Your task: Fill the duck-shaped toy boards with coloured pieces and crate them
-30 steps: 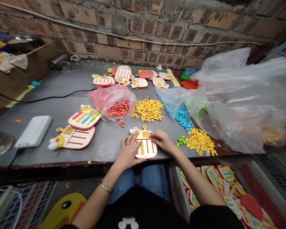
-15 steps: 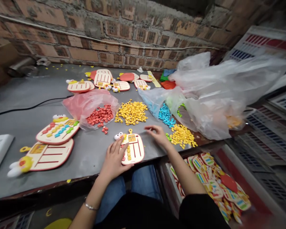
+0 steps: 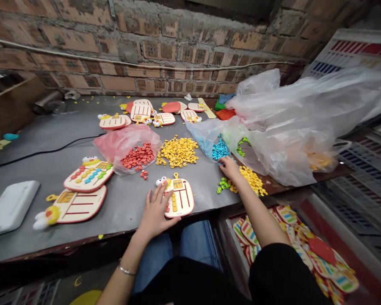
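A cream toy abacus board [image 3: 180, 197] with a duck head lies near the front edge of the grey table [image 3: 51, 140]. It carries red and yellow beads on its left rows. My left hand [image 3: 155, 207] lies flat on the board's left side, fingers spread. My right hand [image 3: 230, 167] reaches out to the right, its fingertips at the blue beads [image 3: 220, 149] that spill from a clear bag; whether it holds a bead I cannot make out. Heaps of yellow beads [image 3: 177, 151], more yellow beads [image 3: 252, 180] and a few green beads [image 3: 223, 185] lie around it.
Red beads [image 3: 138, 155] lie in a pink bag. Two more abacus boards [image 3: 82, 188] lie at the left beside a white box [image 3: 11, 207]. Several boards [image 3: 146, 112] lie by the brick wall. Big clear bags [image 3: 298, 123] fill the right. A crate of finished boards [image 3: 305, 250] stands below.
My right hand left the board and moved right and away to the blue beads. My left hand stays on the board. The camera swung slightly.
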`<state>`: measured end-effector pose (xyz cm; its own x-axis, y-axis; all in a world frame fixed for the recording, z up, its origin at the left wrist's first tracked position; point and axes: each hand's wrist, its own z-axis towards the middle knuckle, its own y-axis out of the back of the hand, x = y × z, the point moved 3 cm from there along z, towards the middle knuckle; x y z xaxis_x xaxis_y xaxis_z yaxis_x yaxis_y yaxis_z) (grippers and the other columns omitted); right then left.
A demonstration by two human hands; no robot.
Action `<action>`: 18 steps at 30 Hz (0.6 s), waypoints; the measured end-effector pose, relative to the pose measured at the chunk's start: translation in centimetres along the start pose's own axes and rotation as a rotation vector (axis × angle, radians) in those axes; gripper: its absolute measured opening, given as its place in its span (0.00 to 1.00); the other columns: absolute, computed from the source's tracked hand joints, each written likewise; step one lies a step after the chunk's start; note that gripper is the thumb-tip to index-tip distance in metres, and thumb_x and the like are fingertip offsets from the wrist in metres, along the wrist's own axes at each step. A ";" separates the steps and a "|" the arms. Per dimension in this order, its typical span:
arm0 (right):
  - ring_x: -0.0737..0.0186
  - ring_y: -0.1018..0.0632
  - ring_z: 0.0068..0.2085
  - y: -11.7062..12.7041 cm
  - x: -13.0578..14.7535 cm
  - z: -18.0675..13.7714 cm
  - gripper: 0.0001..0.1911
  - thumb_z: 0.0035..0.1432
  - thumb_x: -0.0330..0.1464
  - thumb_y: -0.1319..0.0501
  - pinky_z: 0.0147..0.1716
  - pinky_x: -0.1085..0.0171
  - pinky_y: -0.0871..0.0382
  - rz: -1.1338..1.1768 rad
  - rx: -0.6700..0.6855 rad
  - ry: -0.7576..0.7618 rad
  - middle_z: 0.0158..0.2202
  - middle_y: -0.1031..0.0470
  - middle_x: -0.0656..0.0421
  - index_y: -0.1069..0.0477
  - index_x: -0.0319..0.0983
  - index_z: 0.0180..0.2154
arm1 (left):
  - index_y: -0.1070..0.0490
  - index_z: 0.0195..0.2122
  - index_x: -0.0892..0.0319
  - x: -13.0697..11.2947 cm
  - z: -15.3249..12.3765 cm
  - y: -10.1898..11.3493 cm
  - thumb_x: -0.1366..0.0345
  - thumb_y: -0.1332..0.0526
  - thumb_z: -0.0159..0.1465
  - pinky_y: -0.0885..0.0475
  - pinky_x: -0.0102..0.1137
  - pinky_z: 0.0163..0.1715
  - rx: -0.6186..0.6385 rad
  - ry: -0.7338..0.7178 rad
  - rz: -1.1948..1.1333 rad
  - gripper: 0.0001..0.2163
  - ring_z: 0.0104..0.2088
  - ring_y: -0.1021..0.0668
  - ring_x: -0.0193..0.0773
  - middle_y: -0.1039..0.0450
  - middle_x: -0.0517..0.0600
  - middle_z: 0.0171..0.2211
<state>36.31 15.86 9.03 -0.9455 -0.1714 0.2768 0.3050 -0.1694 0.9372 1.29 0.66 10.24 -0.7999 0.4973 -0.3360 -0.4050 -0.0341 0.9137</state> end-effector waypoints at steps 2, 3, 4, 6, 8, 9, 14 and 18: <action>0.54 0.28 0.39 0.0 0.2 0.0 0.11 0.53 0.23 0.42 0.39 0.61 0.36 -0.042 0.001 -0.009 0.37 0.29 0.51 0.25 0.36 0.38 | 0.43 0.62 0.57 -0.4 0.2 -0.1 0.49 0.38 0.56 0.57 0.55 0.62 -0.006 0.001 0.000 0.35 0.66 0.49 0.56 0.55 0.61 0.68; 0.54 0.28 0.39 0.0 0.2 0.0 0.11 0.53 0.23 0.42 0.39 0.61 0.36 -0.061 -0.005 -0.024 0.38 0.29 0.50 0.25 0.36 0.39 | 0.44 0.62 0.58 -0.6 0.3 -0.2 0.50 0.38 0.56 0.57 0.55 0.62 -0.013 0.002 0.004 0.35 0.67 0.49 0.56 0.55 0.61 0.68; 0.54 0.28 0.39 -0.1 0.3 0.0 0.11 0.53 0.22 0.42 0.39 0.61 0.36 -0.068 -0.012 -0.039 0.39 0.29 0.49 0.25 0.36 0.38 | 0.44 0.62 0.58 -0.7 0.5 -0.4 0.50 0.38 0.56 0.57 0.55 0.62 -0.021 0.006 0.012 0.35 0.67 0.50 0.56 0.55 0.61 0.68; 0.54 0.28 0.39 -0.2 0.5 -0.1 0.11 0.54 0.22 0.43 0.39 0.61 0.35 -0.034 -0.029 -0.049 0.38 0.28 0.49 0.25 0.36 0.37 | 0.44 0.62 0.59 -0.8 0.6 -0.8 0.51 0.38 0.56 0.57 0.55 0.62 -0.037 0.019 0.031 0.35 0.67 0.50 0.56 0.54 0.62 0.67; 0.55 0.28 0.38 -0.2 1.0 -0.2 0.09 0.54 0.24 0.42 0.39 0.61 0.35 0.067 -0.062 -0.027 0.36 0.28 0.52 0.26 0.36 0.36 | 0.44 0.62 0.60 -0.7 0.7 -1.2 0.51 0.38 0.56 0.58 0.55 0.62 -0.051 0.032 0.046 0.35 0.67 0.49 0.57 0.53 0.63 0.67; 0.56 0.28 0.37 -0.2 1.4 -0.4 0.07 0.54 0.26 0.42 0.39 0.61 0.34 0.137 -0.086 -0.012 0.34 0.28 0.53 0.26 0.37 0.36 | 0.44 0.62 0.60 -0.7 0.7 -1.3 0.51 0.38 0.56 0.58 0.55 0.62 -0.055 0.032 0.052 0.35 0.67 0.49 0.56 0.53 0.63 0.67; 0.61 0.29 0.31 -0.5 5.7 -2.1 0.08 0.57 0.34 0.40 0.31 0.63 0.33 0.526 -0.148 0.073 0.33 0.28 0.56 0.26 0.37 0.37 | 0.45 0.63 0.61 -0.7 0.6 -1.4 0.49 0.40 0.57 0.58 0.54 0.63 -0.048 0.007 0.076 0.36 0.67 0.49 0.55 0.53 0.63 0.67; 0.64 0.29 0.30 -1.5 11.2 -3.1 0.09 0.60 0.36 0.40 0.31 0.64 0.33 0.627 -0.069 0.239 0.34 0.28 0.56 0.25 0.38 0.38 | 0.45 0.63 0.61 -0.8 0.6 -1.3 0.48 0.40 0.57 0.57 0.53 0.63 -0.036 0.035 0.093 0.36 0.67 0.48 0.54 0.52 0.62 0.67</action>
<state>25.63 11.16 10.04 -0.5384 -0.4658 0.7022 0.8022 -0.0281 0.5964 2.73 0.77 9.50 -0.8493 0.4604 -0.2584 -0.3434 -0.1100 0.9327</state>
